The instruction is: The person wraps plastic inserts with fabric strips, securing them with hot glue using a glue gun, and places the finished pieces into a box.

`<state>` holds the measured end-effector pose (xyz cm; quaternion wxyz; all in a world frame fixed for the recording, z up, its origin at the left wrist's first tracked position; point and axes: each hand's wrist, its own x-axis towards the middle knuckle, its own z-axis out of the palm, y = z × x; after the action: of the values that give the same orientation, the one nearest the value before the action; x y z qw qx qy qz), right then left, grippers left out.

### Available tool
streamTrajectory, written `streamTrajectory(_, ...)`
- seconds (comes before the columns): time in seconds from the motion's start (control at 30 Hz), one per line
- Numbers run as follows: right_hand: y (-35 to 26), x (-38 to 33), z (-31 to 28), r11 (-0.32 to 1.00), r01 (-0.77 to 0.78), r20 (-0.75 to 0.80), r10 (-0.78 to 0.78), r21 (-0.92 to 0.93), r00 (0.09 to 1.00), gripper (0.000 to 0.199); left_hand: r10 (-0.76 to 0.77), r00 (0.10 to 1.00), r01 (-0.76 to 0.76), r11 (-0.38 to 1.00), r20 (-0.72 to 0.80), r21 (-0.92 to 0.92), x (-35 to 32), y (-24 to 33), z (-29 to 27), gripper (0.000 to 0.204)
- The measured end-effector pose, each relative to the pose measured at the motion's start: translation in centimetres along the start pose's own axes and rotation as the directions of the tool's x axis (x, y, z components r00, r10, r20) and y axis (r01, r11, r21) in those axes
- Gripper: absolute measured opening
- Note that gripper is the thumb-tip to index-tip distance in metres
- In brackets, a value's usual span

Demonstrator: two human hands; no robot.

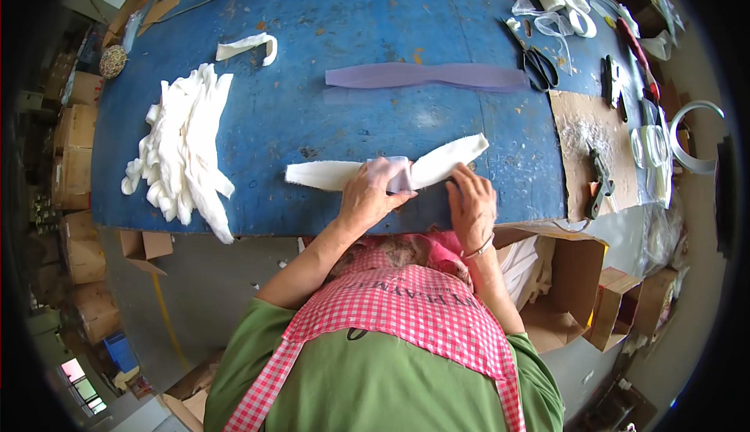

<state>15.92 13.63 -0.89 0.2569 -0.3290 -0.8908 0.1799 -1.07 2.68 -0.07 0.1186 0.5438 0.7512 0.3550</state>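
A white fleecy fabric strip (449,160) lies across the near part of the blue table, its right half angled away from me. Around its middle is a short band of sheer lilac ribbon (399,174). My left hand (373,191) is closed on the strip and this band, thumb at the near side. At the strip's right half, my right hand (473,204) has bent fingers apart, slightly blurred, with nothing visible in them; whether the fingertips touch the fabric is unclear. Farther off lies a long lilac ribbon (426,76), laid flat from left to right.
A heap of white fabric strips (183,139) lies at the left, with one curled strip (248,47) beyond it. To the right are black-handled scissors (539,69), a cardboard sheet (574,131) bearing a dark hand tool (601,182), and tape rolls (650,148). The table (351,131) ends at my waist.
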Motion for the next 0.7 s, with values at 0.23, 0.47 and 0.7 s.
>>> streamTrajectory(0.23, 2.0, 1.2, -0.5, 0.992, -0.114, -0.124, 0.108, -0.047, 0.986, 0.030, -0.082, 0.993, 0.071, 0.990, 0.090, 0.121, 0.1, 1.2, 0.0, 0.048)
streamTrajectory(0.47, 3.6, 2.0, 1.3, 0.971, -0.037, -0.044, 0.027, -0.238, 0.999, 0.038, -0.050, 0.991, 0.030, 0.987, 0.125, 0.156, 0.6, 2.1, 0.6, 0.054)
streamTrajectory(0.7, 2.7, 1.1, 0.7, 0.955, -0.135, -0.098, 0.113, -0.264, 0.989, 0.036, 0.057, 0.989, -0.078, 0.985, 0.135, 0.156, 2.0, 3.4, 2.3, 0.061)
